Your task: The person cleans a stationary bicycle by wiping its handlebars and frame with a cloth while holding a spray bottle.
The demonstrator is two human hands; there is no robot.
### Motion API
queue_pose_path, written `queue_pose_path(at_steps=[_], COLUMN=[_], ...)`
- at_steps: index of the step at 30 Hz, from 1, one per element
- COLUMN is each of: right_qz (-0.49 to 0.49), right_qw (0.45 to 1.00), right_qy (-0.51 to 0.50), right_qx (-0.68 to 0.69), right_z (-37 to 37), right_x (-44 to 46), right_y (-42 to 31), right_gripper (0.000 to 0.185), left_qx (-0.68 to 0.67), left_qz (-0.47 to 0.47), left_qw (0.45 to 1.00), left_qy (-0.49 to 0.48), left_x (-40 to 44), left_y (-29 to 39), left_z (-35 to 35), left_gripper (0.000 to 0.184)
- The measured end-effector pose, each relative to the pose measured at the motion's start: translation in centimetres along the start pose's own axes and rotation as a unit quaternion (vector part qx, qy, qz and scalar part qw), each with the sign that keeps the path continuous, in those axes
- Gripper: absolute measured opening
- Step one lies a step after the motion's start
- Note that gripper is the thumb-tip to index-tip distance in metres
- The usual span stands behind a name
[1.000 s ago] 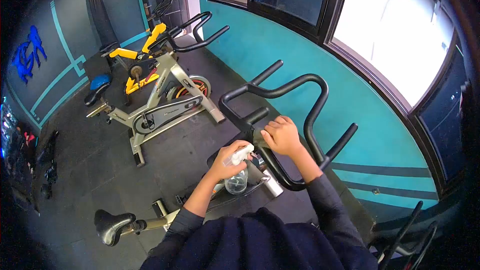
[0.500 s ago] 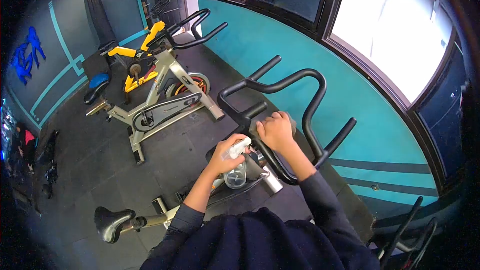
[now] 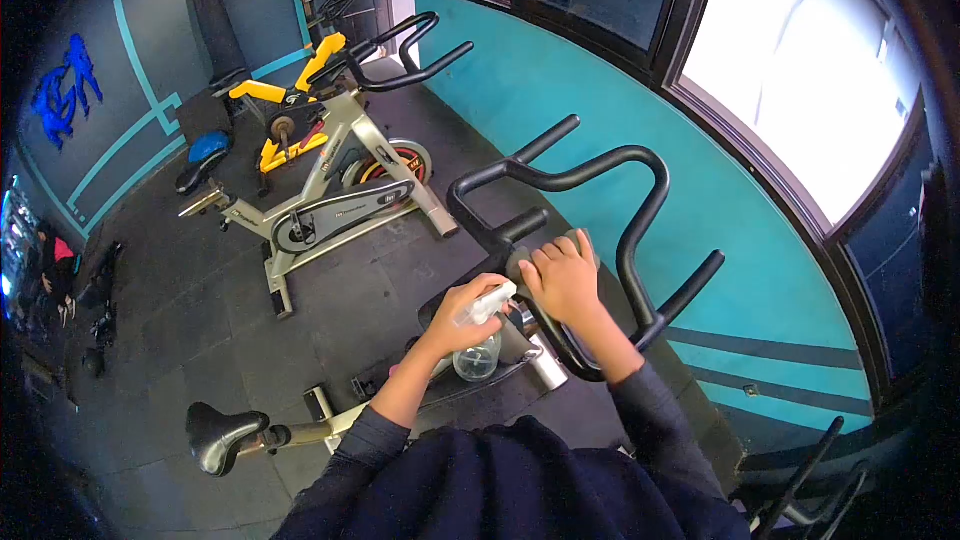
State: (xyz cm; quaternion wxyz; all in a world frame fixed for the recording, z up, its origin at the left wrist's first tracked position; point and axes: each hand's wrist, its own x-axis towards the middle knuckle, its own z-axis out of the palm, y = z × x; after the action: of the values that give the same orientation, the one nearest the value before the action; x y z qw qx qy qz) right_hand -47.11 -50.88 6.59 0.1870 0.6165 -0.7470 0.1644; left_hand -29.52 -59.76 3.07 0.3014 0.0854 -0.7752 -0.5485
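Note:
My left hand (image 3: 455, 322) is wrapped round the neck of a clear spray bottle (image 3: 478, 358) with a white trigger head. It hangs upright beside the frame of an exercise bike, just behind the bars. Against the middle of the black handlebar (image 3: 648, 225), my right hand (image 3: 566, 285) presses a greyish cloth (image 3: 592, 246). Most of the cloth is hidden under the palm and fingers. The bike's black saddle (image 3: 222, 435) shows at the lower left.
A silver exercise bike (image 3: 345, 205) with a blue-topped saddle stands ahead to the left, a yellow bike (image 3: 262, 92) beyond it. The teal wall (image 3: 740, 270) with windows runs close along the right. Another bike's bars (image 3: 805, 470) show at the lower right.
The view has shifted slightly, so the bikes appear a little further right and lower. My right hand stays on the handlebar's middle with the cloth; my left hand still grips the spray bottle.

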Motion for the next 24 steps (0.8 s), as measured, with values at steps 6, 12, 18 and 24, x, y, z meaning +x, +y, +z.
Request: queue_pose_path(at_steps=[6, 12, 18, 24], right_qz=[0.043, 0.035, 0.001, -0.004], right_qw=[0.976, 0.998, 0.994, 0.997], right_qy=[-0.212, -0.057, 0.104, 0.079], right_qx=[0.01, -0.011, 0.017, -0.019], right_z=[0.6, 1.1, 0.8, 0.3], right_x=[5.0, 2.4, -2.4, -2.0], right_y=[1.9, 0.0, -1.6, -1.5], right_gripper=[0.059, 0.049, 0.032, 0.033], left_qx=[-0.016, -0.013, -0.017, -0.002], left_qz=[0.006, -0.006, 0.023, 0.017], left_qw=[1.0, 1.0, 1.0, 1.0], left_qy=[-0.004, -0.01, 0.006, -0.008], left_x=[0.0, 0.1, 0.0, 0.1], left_y=[-0.4, -0.3, -0.4, -0.2], left_z=[-0.4, -0.4, -0.2, -0.1], left_gripper=[0.05, 0.051, 0.049, 0.05])
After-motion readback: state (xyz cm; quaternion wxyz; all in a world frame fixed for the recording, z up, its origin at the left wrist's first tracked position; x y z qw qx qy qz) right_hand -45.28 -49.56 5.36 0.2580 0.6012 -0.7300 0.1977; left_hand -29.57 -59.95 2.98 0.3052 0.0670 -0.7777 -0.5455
